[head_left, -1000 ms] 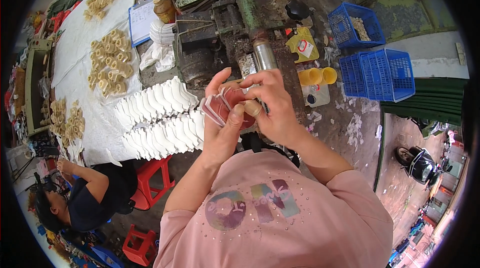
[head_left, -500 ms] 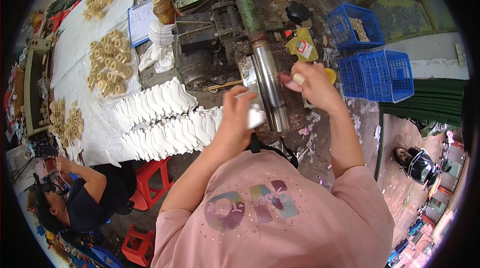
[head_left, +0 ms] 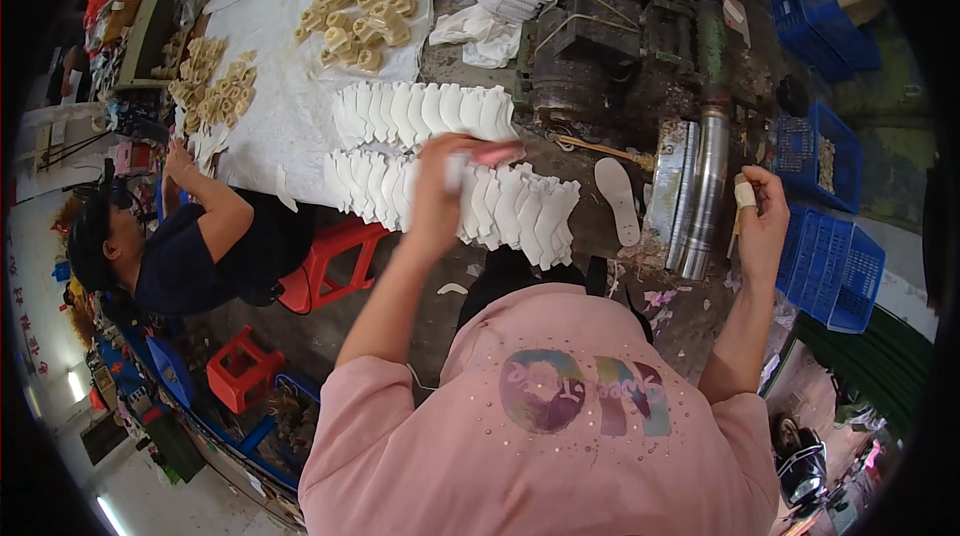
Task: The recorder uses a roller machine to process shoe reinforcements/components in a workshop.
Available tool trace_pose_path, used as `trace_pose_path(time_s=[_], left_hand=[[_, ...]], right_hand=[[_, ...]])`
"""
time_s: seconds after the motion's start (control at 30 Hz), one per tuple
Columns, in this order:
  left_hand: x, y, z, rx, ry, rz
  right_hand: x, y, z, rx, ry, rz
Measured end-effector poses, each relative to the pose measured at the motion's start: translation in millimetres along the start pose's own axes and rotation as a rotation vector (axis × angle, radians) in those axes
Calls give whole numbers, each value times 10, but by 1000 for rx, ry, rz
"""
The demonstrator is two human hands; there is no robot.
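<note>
My left hand (head_left: 436,188) is over the front row of white curved pieces (head_left: 375,184), blurred by motion. It grips a flat pink piece (head_left: 497,153), and something white shows against its fingers. My right hand (head_left: 764,214) is raised just right of a shiny metal cylinder (head_left: 709,191) on a machine. Its fingers are curled together, and a pale yellow wrap (head_left: 744,192) covers one fingertip. Whatever they may hold is hidden. Between the white rows and the machine lies a white sole-shaped piece (head_left: 616,199). A second row of white pieces (head_left: 425,114) stands behind the first.
Several beige moulded parts (head_left: 365,11) are piled on a white sheet (head_left: 285,66). White gloves (head_left: 485,34) lie beside the machine (head_left: 590,61). Blue crates (head_left: 838,271) stand at the right. At the left, another person (head_left: 205,251) works near a red stool (head_left: 330,261).
My left hand has moved left from the cylinder to the white rows and now has the pink piece, earlier by my right hand. The view has shifted; a white sole-shaped piece shows beside the machine.
</note>
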State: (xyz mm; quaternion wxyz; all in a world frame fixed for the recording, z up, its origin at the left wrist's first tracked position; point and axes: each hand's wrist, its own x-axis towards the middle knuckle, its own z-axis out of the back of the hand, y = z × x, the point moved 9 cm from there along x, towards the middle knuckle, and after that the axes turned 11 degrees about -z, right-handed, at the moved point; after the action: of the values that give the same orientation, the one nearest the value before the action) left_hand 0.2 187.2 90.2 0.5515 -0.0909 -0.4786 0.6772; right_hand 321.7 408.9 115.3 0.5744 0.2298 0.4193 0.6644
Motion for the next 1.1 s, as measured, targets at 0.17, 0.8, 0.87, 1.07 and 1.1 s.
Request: trace_pose_path(time_s=[0.17,0.8,0.87,1.07,1.1], left_hand=[[-860,926,626,633,275,95],[315,-1088,-783,-1148,38,140],[364,-1171,-827,-1048,-1,32],[377,-1218,-940,-879,-42,66],[384,-1212,-951,-860,-31,63]], right_hand=[[-26,153,-60,136,-44,70],[-988,1151,-1016,29,-36,565],[-970,1134,-970,17,-78,602],[-849,1062,-843,65,-105,576],[-756,1016,-871,197,15,489]])
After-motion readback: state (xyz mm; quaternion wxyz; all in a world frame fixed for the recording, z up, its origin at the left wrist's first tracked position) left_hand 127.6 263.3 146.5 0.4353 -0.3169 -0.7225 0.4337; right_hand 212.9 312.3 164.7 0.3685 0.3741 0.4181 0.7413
